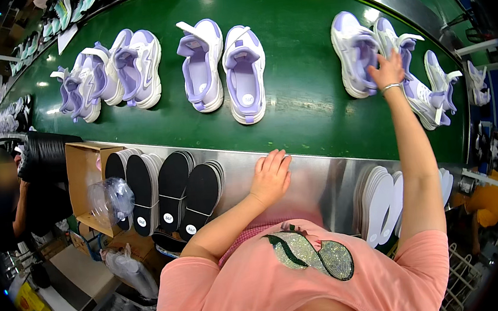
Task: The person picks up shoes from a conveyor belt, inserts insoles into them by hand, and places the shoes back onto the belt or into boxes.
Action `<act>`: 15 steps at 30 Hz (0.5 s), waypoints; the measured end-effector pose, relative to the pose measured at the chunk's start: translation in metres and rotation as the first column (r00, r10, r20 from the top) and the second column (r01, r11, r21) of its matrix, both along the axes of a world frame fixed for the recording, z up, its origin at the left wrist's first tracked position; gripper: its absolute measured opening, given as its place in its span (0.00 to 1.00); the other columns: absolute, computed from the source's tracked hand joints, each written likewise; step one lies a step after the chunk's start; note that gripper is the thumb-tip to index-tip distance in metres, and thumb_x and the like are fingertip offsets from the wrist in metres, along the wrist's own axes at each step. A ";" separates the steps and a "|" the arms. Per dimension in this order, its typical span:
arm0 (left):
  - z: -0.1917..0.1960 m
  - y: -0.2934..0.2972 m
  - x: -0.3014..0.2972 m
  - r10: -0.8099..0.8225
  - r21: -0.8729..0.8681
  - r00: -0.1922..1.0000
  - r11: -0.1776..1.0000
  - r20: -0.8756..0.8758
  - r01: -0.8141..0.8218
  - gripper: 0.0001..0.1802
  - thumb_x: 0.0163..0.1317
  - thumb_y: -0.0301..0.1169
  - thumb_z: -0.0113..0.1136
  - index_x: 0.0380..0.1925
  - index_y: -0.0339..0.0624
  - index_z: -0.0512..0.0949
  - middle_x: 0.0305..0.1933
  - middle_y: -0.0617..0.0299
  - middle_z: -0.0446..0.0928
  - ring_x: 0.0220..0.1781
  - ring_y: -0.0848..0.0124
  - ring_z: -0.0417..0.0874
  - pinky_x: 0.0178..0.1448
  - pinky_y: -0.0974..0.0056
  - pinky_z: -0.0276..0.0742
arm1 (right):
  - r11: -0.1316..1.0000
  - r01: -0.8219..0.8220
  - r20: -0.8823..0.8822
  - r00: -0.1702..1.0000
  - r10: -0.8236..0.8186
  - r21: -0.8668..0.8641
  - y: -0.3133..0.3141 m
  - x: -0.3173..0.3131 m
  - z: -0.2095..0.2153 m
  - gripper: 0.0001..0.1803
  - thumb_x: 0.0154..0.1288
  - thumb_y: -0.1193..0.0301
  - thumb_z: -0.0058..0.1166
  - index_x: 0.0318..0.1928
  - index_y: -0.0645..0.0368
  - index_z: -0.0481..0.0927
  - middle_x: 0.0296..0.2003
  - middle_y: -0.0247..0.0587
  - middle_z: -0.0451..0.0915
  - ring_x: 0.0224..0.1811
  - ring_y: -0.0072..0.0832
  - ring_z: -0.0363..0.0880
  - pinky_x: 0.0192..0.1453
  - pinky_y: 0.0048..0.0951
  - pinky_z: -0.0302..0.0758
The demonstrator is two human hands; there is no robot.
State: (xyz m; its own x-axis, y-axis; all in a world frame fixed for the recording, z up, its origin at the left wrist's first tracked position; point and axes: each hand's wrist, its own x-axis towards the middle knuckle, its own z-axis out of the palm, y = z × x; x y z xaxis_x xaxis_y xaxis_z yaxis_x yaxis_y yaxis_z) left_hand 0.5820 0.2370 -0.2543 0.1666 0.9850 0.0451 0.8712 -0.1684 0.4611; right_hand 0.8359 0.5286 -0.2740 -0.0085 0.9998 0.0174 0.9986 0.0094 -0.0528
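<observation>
My left hand (271, 176) lies flat on the metal edge of the conveyor, fingers stretched out and holding nothing. My right hand (388, 71) reaches far right with fingers spread. It is beside the opening of a white and lilac sneaker (346, 46) and overlaps another sneaker (387, 31) behind it; whether the fingertips touch either cannot be told. A further sneaker (441, 79) lies tilted at the far right. Straight ahead a pair stands with heels toward me: a left sneaker (210, 58) with its tongue pulled out and a right sneaker (253, 66) with an insole inside.
More lilac sneakers (141, 70) stand at the left of the green conveyor belt (301, 80). Bundled black insoles (142, 188) and a cardboard box (80, 188) sit on the near left ledge. White insole stacks (374, 198) stand at the near right. Another person (12, 194) is at the left.
</observation>
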 end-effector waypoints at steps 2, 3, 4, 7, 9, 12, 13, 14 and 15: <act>-0.001 0.002 0.002 -0.007 0.005 1.000 1.000 -0.005 0.007 0.21 0.46 0.33 0.54 0.43 0.40 0.69 0.49 0.55 0.66 0.55 0.62 0.63 0.54 0.58 0.56 | 0.988 0.073 0.175 0.983 -0.049 -0.134 0.011 0.024 -0.004 0.26 0.44 0.54 0.51 0.44 0.55 0.75 0.56 0.50 0.59 0.61 0.44 0.52 0.62 0.43 0.47; -0.002 0.002 0.003 -0.010 0.001 1.000 1.000 0.003 0.010 0.21 0.46 0.33 0.54 0.43 0.40 0.69 0.49 0.56 0.66 0.55 0.62 0.63 0.54 0.57 0.56 | 0.954 0.081 0.160 0.986 -0.036 -0.289 0.018 0.037 -0.009 0.26 0.45 0.53 0.50 0.44 0.54 0.75 0.56 0.49 0.59 0.61 0.44 0.51 0.63 0.43 0.46; -0.002 0.002 0.003 -0.008 -0.001 1.000 1.000 0.008 0.008 0.21 0.46 0.33 0.54 0.43 0.41 0.68 0.49 0.56 0.66 0.55 0.62 0.63 0.54 0.57 0.56 | 0.921 0.139 0.167 0.982 -0.083 -0.364 0.019 0.036 -0.002 0.25 0.46 0.51 0.48 0.43 0.51 0.76 0.56 0.45 0.61 0.60 0.43 0.52 0.61 0.46 0.48; -0.002 0.004 0.005 0.004 0.006 1.000 1.000 0.012 -0.004 0.21 0.46 0.33 0.54 0.42 0.41 0.68 0.50 0.56 0.66 0.54 0.61 0.63 0.54 0.57 0.56 | 0.881 0.178 0.215 0.973 -0.089 -0.439 0.028 0.019 0.021 0.25 0.46 0.52 0.48 0.43 0.51 0.76 0.54 0.43 0.62 0.58 0.42 0.56 0.58 0.47 0.52; 0.000 0.002 0.004 0.014 0.012 1.000 1.000 0.015 -0.014 0.21 0.45 0.33 0.54 0.42 0.41 0.68 0.50 0.56 0.66 0.54 0.61 0.63 0.54 0.56 0.56 | 0.926 0.183 0.345 0.937 -0.063 -0.329 0.018 0.009 0.027 0.26 0.48 0.51 0.47 0.45 0.50 0.75 0.54 0.42 0.62 0.57 0.40 0.57 0.55 0.44 0.56; -0.003 0.007 0.007 0.000 0.020 0.999 1.000 0.037 -0.001 0.20 0.45 0.33 0.54 0.41 0.40 0.68 0.50 0.55 0.66 0.54 0.61 0.63 0.54 0.56 0.56 | 0.939 0.227 0.380 0.918 -0.117 -0.259 0.009 0.035 0.012 0.25 0.49 0.51 0.45 0.45 0.51 0.75 0.55 0.42 0.61 0.59 0.40 0.56 0.56 0.48 0.54; -0.002 0.006 0.007 0.003 0.021 1.000 1.000 0.031 -0.004 0.20 0.45 0.33 0.54 0.41 0.40 0.68 0.49 0.55 0.66 0.54 0.61 0.63 0.54 0.56 0.56 | 0.886 0.266 0.373 0.920 -0.116 -0.380 0.010 0.033 0.019 0.25 0.50 0.51 0.44 0.45 0.52 0.75 0.55 0.43 0.61 0.59 0.39 0.56 0.57 0.49 0.52; -0.002 0.004 0.007 0.006 0.022 1.000 1.000 0.026 -0.007 0.20 0.45 0.33 0.54 0.41 0.40 0.68 0.49 0.55 0.66 0.54 0.61 0.63 0.54 0.57 0.56 | 0.861 0.255 0.334 0.936 -0.107 -0.440 0.010 0.031 0.026 0.25 0.50 0.52 0.44 0.45 0.53 0.75 0.54 0.45 0.64 0.57 0.39 0.60 0.57 0.50 0.51; -0.002 0.003 0.007 0.008 0.022 1.000 1.000 0.021 -0.008 0.20 0.46 0.33 0.54 0.41 0.40 0.68 0.49 0.55 0.66 0.54 0.61 0.63 0.54 0.57 0.56 | 0.833 0.242 0.294 0.950 -0.100 -0.498 0.009 0.028 0.034 0.25 0.50 0.53 0.44 0.44 0.55 0.75 0.52 0.48 0.66 0.55 0.39 0.63 0.58 0.50 0.50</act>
